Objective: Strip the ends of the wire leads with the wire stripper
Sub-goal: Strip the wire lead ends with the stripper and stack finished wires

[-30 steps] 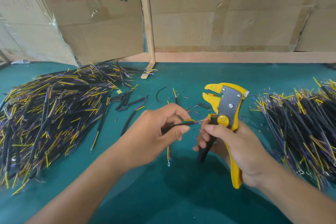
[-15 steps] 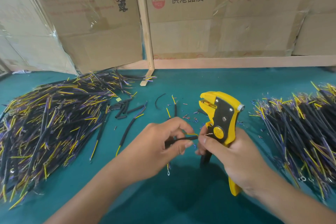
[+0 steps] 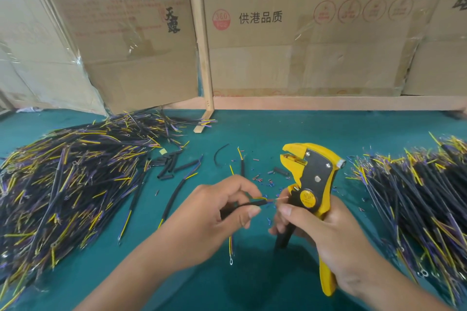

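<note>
My left hand (image 3: 217, 212) pinches a black-sleeved wire lead (image 3: 242, 204) between thumb and fingers. Its yellow and purple ends point right, with a bare copper tip showing just left of the stripper. The lead's far end, with a ring terminal, hangs below the hand. My right hand (image 3: 326, 232) grips the handles of the yellow and black wire stripper (image 3: 312, 179), held upright with its jaws at the top pointing left. The wire tip lies near the stripper's pivot, not in the jaws.
A large pile of leads (image 3: 68, 177) covers the green table (image 3: 252, 134) at the left. Another pile (image 3: 417, 204) lies at the right. Loose leads, black sleeve pieces and small insulation scraps (image 3: 265, 177) are scattered in the middle. Cardboard boxes (image 3: 303, 33) stand behind.
The head camera has tilted up, so both hands sit lower in view. The hands stay close together; the wire's bare tip now shows between them.
</note>
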